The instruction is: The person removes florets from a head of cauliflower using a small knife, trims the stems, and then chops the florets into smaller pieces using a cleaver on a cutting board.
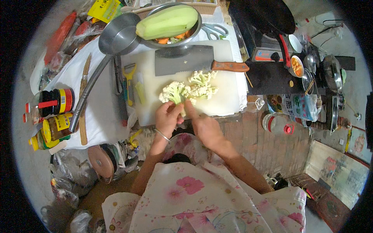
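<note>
My left hand (169,115) pinches the stem of a cauliflower floret (174,92) over the near edge of a white cutting board (224,102). My right hand (205,125) is curled beside it, index finger pointing at the stem. A narrow dark sliver, perhaps a small blade, shows by that fingertip; what the palm holds is hidden. More cauliflower florets (202,84) lie on the board just right of the held one. Behind them a cleaver (186,59) lies flat, its wooden handle pointing right. A yellow peeler (129,83) lies at the board's left.
Behind the board, a metal bowl (199,29) holds a peeled pale green gourd (167,21) and cut vegetables. Scissors (215,30) lie beside it. A metal ladle (119,35) and a wooden-handled tool (84,116) lie left, near jars (59,100). At right stands a stove with a wok (268,14).
</note>
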The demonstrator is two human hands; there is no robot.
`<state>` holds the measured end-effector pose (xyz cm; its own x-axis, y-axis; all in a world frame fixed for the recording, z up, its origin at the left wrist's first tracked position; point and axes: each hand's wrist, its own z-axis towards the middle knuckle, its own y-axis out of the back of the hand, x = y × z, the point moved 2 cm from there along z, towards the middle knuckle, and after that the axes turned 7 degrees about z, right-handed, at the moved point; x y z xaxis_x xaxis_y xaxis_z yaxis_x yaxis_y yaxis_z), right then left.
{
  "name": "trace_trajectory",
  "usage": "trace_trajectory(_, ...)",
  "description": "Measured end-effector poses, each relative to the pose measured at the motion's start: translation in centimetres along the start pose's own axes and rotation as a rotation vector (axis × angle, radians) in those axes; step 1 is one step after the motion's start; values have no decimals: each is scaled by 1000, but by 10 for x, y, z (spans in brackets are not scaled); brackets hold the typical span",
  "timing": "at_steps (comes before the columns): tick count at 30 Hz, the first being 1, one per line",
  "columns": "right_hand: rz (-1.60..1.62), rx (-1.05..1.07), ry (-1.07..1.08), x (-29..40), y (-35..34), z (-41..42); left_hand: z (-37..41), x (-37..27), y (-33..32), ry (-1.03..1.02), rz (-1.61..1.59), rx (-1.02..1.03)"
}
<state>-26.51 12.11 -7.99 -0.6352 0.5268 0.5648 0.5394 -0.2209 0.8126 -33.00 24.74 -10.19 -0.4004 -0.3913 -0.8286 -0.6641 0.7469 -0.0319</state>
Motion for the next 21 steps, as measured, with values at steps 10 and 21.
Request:
trace_trajectory(10,173,10,189,-10,30,-17,1,-12,26,182,-223,61)
trace_trajectory(21,-71,111,80,4,10,-8,0,-1,16,192,-244,130)
